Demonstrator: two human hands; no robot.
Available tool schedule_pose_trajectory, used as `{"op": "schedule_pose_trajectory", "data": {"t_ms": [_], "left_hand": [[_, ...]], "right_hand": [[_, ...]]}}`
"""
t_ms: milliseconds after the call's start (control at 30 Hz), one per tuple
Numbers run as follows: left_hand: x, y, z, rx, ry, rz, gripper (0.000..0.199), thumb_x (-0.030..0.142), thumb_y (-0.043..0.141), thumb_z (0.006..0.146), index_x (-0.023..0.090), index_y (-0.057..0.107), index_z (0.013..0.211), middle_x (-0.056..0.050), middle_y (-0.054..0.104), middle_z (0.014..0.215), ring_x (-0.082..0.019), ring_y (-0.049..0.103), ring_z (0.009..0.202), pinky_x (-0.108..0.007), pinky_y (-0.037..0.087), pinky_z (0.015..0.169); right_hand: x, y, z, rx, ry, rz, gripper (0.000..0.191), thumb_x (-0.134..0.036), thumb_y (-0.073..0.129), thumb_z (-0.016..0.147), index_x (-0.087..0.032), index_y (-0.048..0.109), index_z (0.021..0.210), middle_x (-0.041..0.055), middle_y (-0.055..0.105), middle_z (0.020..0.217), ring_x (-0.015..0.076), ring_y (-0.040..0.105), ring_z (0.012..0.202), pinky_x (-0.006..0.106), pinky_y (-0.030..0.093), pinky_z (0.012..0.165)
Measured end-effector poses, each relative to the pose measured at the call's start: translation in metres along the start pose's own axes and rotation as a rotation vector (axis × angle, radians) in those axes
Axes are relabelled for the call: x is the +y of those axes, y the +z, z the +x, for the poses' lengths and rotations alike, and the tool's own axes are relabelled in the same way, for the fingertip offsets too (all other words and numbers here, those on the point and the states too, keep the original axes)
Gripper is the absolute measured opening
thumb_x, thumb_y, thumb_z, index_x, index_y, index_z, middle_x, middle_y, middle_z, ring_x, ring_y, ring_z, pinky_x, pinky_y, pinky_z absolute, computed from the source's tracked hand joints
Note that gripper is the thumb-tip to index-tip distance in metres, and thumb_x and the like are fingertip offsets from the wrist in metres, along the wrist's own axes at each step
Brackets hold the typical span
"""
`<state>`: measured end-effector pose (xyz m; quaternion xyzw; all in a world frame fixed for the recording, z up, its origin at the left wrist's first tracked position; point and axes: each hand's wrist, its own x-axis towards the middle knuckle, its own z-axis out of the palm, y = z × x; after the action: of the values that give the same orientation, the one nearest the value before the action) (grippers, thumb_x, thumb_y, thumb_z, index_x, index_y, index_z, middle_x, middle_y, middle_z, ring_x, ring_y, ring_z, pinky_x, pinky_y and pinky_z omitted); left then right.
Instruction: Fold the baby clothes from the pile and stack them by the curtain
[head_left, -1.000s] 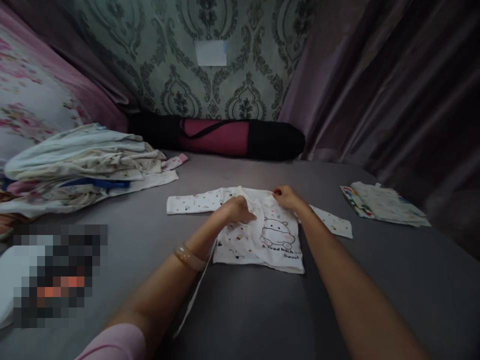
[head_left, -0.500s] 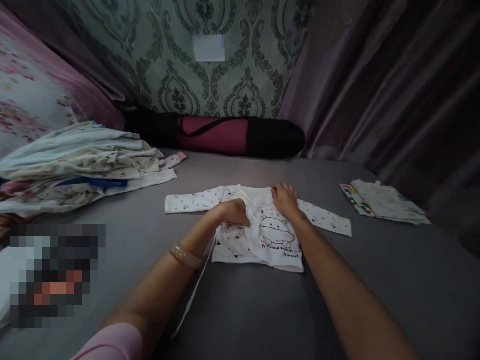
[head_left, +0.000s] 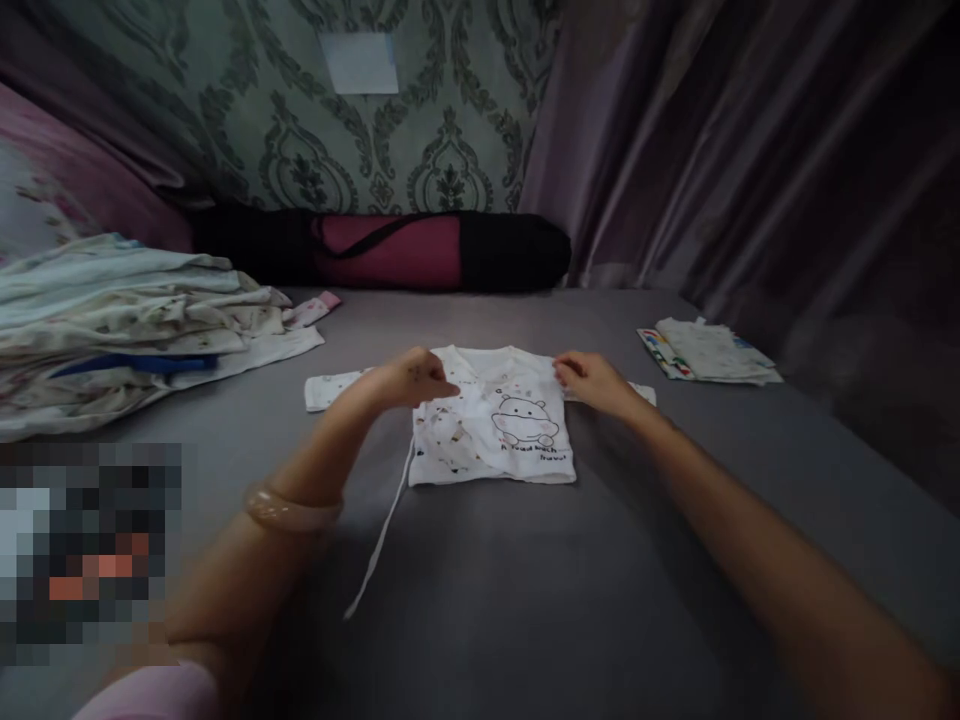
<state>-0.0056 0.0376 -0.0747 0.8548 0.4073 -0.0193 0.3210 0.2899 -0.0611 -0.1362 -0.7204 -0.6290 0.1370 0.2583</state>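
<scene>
A white baby shirt (head_left: 457, 430) lies spread face up, with a wrap front, small prints and a cartoon animal on its right half. Its sleeves stretch out to both sides. One white tie string (head_left: 382, 545) trails from its left side toward me. My left hand (head_left: 420, 378) is closed at the shirt's left shoulder, fingers curled and thumb along the cloth; the fingertips are partly hidden. At the opposite shoulder my right hand (head_left: 592, 382) pinches the edge where the sleeve joins. Part of each sleeve is behind my hands.
A heap of clothes (head_left: 150, 310) lies at the left on the grey sheet (head_left: 480, 600). Folded cloths (head_left: 712, 352) sit at the right. A long black and dark-pink bag (head_left: 390, 250) rests along the wall. Curtains hang on both sides. A blurred-out patch covers the lower left.
My left hand has moved from the shirt's middle up to its left shoulder. My right hand has shifted outward to the right shoulder edge. The view has turned slightly right.
</scene>
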Motion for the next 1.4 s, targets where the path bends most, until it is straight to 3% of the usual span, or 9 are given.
{"op": "schedule_pose_trajectory", "data": {"t_ms": [133, 267, 467, 633, 800, 967, 1067, 1167, 1400], "left_hand": [[-0.025, 0.007, -0.037, -0.072, 0.039, 0.007, 0.032, 0.047, 0.056, 0.077, 0.016, 0.062, 0.073, -0.002, 0.061, 0.057, -0.012, 0.054, 0.053, -0.022, 0.035, 0.049], [-0.04, 0.03, -0.069, 0.018, 0.055, -0.057, 0.03, 0.045, 0.057, 0.078, 0.016, 0.06, 0.08, -0.001, 0.064, 0.067, -0.012, 0.056, 0.06, -0.022, 0.037, 0.053], [-0.043, 0.077, -0.09, 0.16, 0.064, -0.132, 0.038, 0.042, 0.065, 0.074, 0.017, 0.052, 0.098, -0.002, 0.065, 0.079, -0.016, 0.058, 0.068, -0.025, 0.04, 0.059], [-0.039, 0.103, -0.093, 0.37, 0.066, -0.107, 0.022, 0.029, 0.053, 0.083, 0.019, 0.049, 0.102, 0.0, 0.062, 0.075, -0.015, 0.057, 0.067, -0.026, 0.039, 0.061], [-0.028, 0.102, -0.096, 0.459, 0.032, -0.151, 0.015, 0.029, 0.043, 0.089, 0.019, 0.051, 0.098, 0.001, 0.061, 0.069, -0.013, 0.054, 0.059, -0.026, 0.039, 0.059], [-0.029, 0.105, -0.094, 0.44, 0.09, -0.17, 0.028, 0.024, 0.052, 0.083, 0.023, 0.046, 0.11, 0.002, 0.062, 0.08, -0.012, 0.056, 0.062, -0.024, 0.042, 0.061], [-0.034, 0.108, -0.09, 0.423, 0.123, -0.056, 0.028, 0.025, 0.053, 0.084, 0.024, 0.046, 0.111, 0.002, 0.06, 0.079, -0.013, 0.056, 0.065, -0.025, 0.043, 0.062], [-0.039, 0.106, -0.09, 0.395, 0.197, 0.14, 0.017, 0.027, 0.044, 0.09, 0.022, 0.052, 0.104, -0.003, 0.06, 0.092, -0.015, 0.058, 0.075, -0.027, 0.044, 0.067], [-0.056, 0.081, -0.101, 0.245, 0.369, 0.384, 0.03, 0.021, 0.034, 0.094, 0.021, 0.058, 0.111, -0.008, 0.061, 0.104, -0.019, 0.062, 0.089, -0.027, 0.046, 0.072]], "right_hand": [[-0.009, -0.01, -0.073, -0.168, 0.032, 0.101, 0.026, -0.035, 0.045, 0.087, -0.019, 0.063, 0.079, 0.0009, 0.066, 0.07, 0.0144, 0.059, 0.061, 0.025, 0.043, 0.059], [-0.023, -0.001, -0.119, -0.211, 0.086, 0.106, 0.029, -0.043, 0.048, 0.086, -0.02, 0.063, 0.094, 0.002, 0.066, 0.076, 0.0156, 0.06, 0.064, 0.027, 0.043, 0.059], [-0.034, 0.018, -0.139, -0.114, 0.071, -0.103, 0.035, -0.045, 0.054, 0.081, -0.023, 0.059, 0.108, 0.0014, 0.065, 0.079, 0.016, 0.058, 0.062, 0.027, 0.04, 0.058], [-0.042, 0.024, -0.142, -0.067, 0.06, -0.204, 0.027, -0.032, 0.043, 0.086, -0.021, 0.058, 0.107, 0.0032, 0.065, 0.085, 0.0178, 0.06, 0.07, 0.028, 0.04, 0.063], [-0.051, 0.025, -0.143, -0.034, 0.06, -0.273, 0.025, -0.033, 0.042, 0.088, -0.021, 0.059, 0.103, 0.0051, 0.066, 0.089, 0.0188, 0.06, 0.072, 0.028, 0.038, 0.062], [-0.058, 0.025, -0.143, -0.023, 0.059, -0.262, 0.024, -0.029, 0.04, 0.089, -0.021, 0.06, 0.1, 0.0055, 0.066, 0.09, 0.0191, 0.061, 0.076, 0.028, 0.038, 0.066], [-0.061, 0.027, -0.143, -0.018, 0.12, -0.257, 0.026, -0.032, 0.044, 0.088, -0.02, 0.057, 0.107, 0.005, 0.066, 0.087, 0.0195, 0.06, 0.073, 0.028, 0.038, 0.064], [-0.061, 0.028, -0.143, -0.021, 0.158, -0.251, 0.028, -0.032, 0.045, 0.088, -0.019, 0.055, 0.11, 0.0054, 0.066, 0.086, 0.0198, 0.06, 0.072, 0.029, 0.037, 0.062], [-0.053, 0.02, -0.142, -0.068, 0.066, -0.198, 0.02, -0.021, 0.043, 0.085, -0.02, 0.057, 0.099, 0.0032, 0.063, 0.082, 0.017, 0.058, 0.072, 0.026, 0.037, 0.064]]}}
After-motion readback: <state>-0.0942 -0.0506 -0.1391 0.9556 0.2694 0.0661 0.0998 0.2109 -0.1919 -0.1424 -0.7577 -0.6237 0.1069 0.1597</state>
